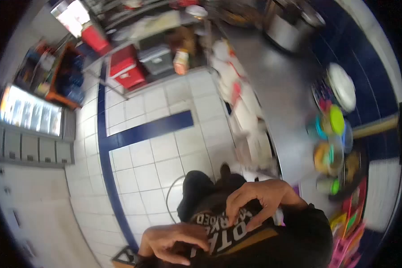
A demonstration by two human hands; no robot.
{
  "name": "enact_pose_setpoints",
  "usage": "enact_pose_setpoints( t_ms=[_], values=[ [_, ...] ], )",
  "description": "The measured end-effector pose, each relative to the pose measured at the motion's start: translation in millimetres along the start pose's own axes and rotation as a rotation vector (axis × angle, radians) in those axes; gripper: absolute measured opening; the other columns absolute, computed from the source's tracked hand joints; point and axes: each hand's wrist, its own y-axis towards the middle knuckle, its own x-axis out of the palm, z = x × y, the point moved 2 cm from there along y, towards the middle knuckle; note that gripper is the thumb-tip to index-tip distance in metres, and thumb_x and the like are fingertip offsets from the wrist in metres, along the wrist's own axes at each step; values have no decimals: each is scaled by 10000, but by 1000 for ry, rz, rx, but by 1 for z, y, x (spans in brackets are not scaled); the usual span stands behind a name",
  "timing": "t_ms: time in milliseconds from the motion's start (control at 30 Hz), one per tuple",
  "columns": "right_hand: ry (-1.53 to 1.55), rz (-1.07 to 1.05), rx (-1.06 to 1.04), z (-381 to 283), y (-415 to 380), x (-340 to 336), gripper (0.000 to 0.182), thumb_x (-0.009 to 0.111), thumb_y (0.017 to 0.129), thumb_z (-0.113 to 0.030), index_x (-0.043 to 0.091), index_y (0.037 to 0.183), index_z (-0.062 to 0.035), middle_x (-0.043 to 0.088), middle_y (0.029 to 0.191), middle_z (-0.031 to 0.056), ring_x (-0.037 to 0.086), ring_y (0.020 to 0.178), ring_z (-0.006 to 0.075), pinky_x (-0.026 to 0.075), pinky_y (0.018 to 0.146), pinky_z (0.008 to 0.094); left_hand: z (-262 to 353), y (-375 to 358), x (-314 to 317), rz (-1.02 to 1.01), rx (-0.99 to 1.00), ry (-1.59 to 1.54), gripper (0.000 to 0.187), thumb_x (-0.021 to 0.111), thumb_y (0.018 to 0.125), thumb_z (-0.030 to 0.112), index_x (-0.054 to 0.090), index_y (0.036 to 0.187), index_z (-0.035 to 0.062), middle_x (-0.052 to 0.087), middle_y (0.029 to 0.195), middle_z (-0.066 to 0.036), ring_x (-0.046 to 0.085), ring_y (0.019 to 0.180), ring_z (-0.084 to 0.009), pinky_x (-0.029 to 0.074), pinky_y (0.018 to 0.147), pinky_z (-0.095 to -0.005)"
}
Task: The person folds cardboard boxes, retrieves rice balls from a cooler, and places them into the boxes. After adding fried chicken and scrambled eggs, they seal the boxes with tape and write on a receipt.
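Both of my hands are low in the head view, against my own black shirt with white lettering. My left hand lies at the shirt's left side with its fingers curled onto the cloth. My right hand is higher, its fingers bent and pinching the fabric near the lettering. A steel counter runs along my right side.
Colourful lidded containers and a white plate sit on the counter, and a big metal pot is at its far end. Red coolers stand on the white-and-blue tiled floor. A lit display fridge is at left.
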Motion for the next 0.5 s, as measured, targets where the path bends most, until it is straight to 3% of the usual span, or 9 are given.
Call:
enact_pose_setpoints(
  t_ms=[33, 67, 133, 200, 233, 300, 433, 500],
  values=[
    [-129, -67, 141, -5, 12, -55, 321, 772, 805, -77, 671, 1101, -4, 658, 1046, 122, 645, 952, 253, 509, 829, 341, -44, -3, -31, -39, 166, 110, 512, 703, 877, 219, 492, 1291, 6, 625, 1082, -240, 636, 876, -382, 483, 753, -514],
    [-216, -108, 226, -40, 49, -97, 329, 759, 839, -159, 662, 1104, 11, 666, 991, 112, 658, 908, 201, 539, 797, 315, -49, -8, -63, 74, 374, 128, 451, 673, 898, 180, 499, 1250, -43, 617, 1027, -214, 618, 836, -364, 483, 730, -484],
    [-170, -181, 333, -28, 92, -142, 328, 760, 840, -165, 665, 1101, 8, 670, 1002, 114, 658, 912, 201, 538, 803, 314, -68, -26, -88, 174, 477, 47, 441, 670, 900, 172, 501, 1245, -47, 617, 1022, -204, 613, 838, -358, 478, 738, -476],
    [-237, -259, 427, -27, 175, -186, 325, 762, 841, -177, 672, 1097, 2, 678, 1023, 118, 659, 919, 202, 537, 815, 312, -41, -60, -140, 305, 645, 86, 462, 678, 904, 198, 499, 1254, -45, 618, 1057, -191, 608, 873, -345, 467, 772, -465],
    [-232, -292, 422, -14, 200, -199, 325, 762, 841, -177, 672, 1097, 2, 678, 1023, 118, 659, 919, 202, 537, 815, 312, -36, -75, -155, 334, 642, 104, 462, 678, 904, 198, 499, 1254, -45, 618, 1057, -191, 608, 873, -345, 467, 772, -465],
    [-192, -301, 451, 26, 215, -243, 334, 755, 848, -186, 667, 1116, -7, 681, 1038, 111, 658, 919, 197, 537, 816, 312, -44, -75, -192, 324, 372, -69, 482, 682, 907, 238, 509, 1258, -44, 613, 1111, -194, 607, 916, -348, 462, 799, -472],
    [-191, -209, 466, 67, 289, -291, 326, 737, 853, -106, 648, 1151, -6, 680, 1067, 100, 645, 929, 178, 519, 841, 307, -22, -133, -267, 427, 442, 53, 496, 677, 905, 330, 560, 1217, -37, 620, 1110, -215, 610, 939, -354, 468, 801, -471],
    [-182, -178, 493, 74, 322, -319, 323, 727, 864, -115, 644, 1160, -14, 680, 1071, 88, 638, 938, 161, 512, 833, 300, -27, -168, -318, 345, 331, 132, 511, 666, 911, 339, 542, 1239, -33, 622, 1093, -223, 614, 919, -360, 472, 814, -472]
  ],
)
